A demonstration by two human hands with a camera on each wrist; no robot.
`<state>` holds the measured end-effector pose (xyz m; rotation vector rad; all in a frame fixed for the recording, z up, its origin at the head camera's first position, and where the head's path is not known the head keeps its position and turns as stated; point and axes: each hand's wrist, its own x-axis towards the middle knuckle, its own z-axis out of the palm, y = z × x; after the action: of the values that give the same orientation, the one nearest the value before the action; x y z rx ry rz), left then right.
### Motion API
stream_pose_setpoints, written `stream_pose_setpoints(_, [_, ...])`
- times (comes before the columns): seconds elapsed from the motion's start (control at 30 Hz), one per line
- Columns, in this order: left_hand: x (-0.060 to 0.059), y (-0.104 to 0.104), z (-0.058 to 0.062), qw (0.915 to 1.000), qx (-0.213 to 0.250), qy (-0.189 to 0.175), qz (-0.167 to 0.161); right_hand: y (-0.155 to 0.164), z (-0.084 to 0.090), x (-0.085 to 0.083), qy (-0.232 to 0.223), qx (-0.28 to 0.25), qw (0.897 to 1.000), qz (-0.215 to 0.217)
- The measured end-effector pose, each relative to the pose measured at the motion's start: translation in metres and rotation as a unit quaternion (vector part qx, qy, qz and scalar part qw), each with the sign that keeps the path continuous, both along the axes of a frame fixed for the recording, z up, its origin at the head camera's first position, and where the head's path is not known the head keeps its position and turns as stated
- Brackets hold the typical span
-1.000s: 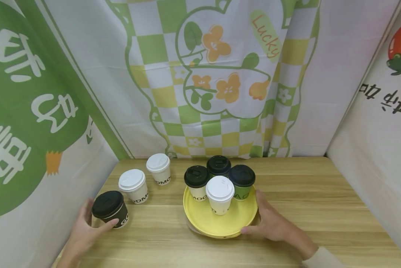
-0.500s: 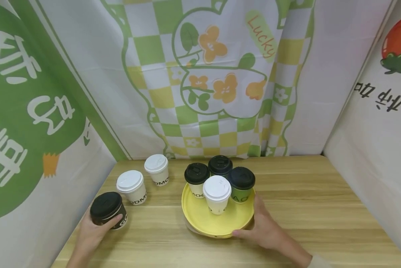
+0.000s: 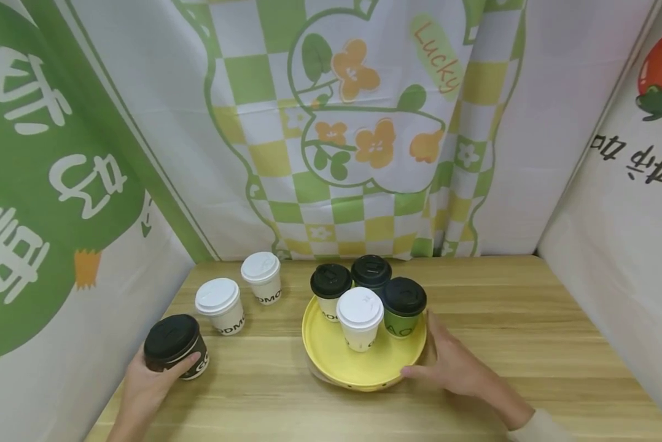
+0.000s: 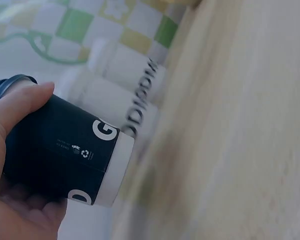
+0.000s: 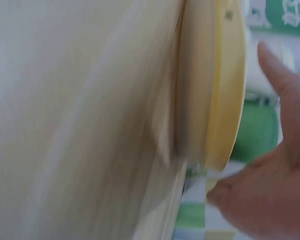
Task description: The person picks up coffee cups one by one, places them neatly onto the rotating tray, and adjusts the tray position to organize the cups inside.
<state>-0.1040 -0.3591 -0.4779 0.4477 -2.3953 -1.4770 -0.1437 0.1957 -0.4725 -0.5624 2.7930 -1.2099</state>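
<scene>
Left hand: my left hand (image 3: 143, 383) curls around the black cup (image 3: 175, 347), thumb across its side, at about 8 o'clock on the wooden table (image 3: 530, 331); the left wrist view shows the cup tilted in my grip, its base off the wood.
Right hand: my right hand (image 3: 452, 362) lies with fingers nearly straight against the yellow tray (image 3: 358, 368) at its 3 to 4 o'clock rim; thumb touching the edge; nothing gripped.
On the tray, four cups: two white with black lids (image 3: 331, 288), the second (image 3: 371, 272) mostly hidden; one green with black lid (image 3: 404, 306); one white with white lid (image 3: 360, 317), nearest me; all upright and crowded at the tray's 12 o'clock side.
Off the tray, two cups: white with white lids (image 3: 218, 305), (image 3: 261, 277); standing at 10 o'clock on the table, between my black cup and the tray.
</scene>
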Motion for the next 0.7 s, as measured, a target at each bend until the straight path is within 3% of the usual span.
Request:
stream_pose_setpoints(0.2, [0.009,0.022,0.028,0.9992,0.003,0.028,-0.027,0.014,0.001,-0.025,-0.011,0.028,0.999,0.032])
stream_pose_setpoints(0.4, [0.001,0.061,0.051,0.9943,0.017,0.051,-0.092,0.022,-0.007,-0.036,-0.020,0.017,0.998,0.053])
stream_pose_setpoints(0.53, [-0.011,0.085,0.054,0.9880,0.020,0.069,-0.137,0.020,-0.011,-0.040,-0.013,-0.008,0.998,0.069])
stream_pose_setpoints(0.7, [-0.028,0.110,0.046,0.9767,0.036,0.083,-0.194,0.014,-0.013,-0.039,-0.005,-0.010,0.998,0.067])
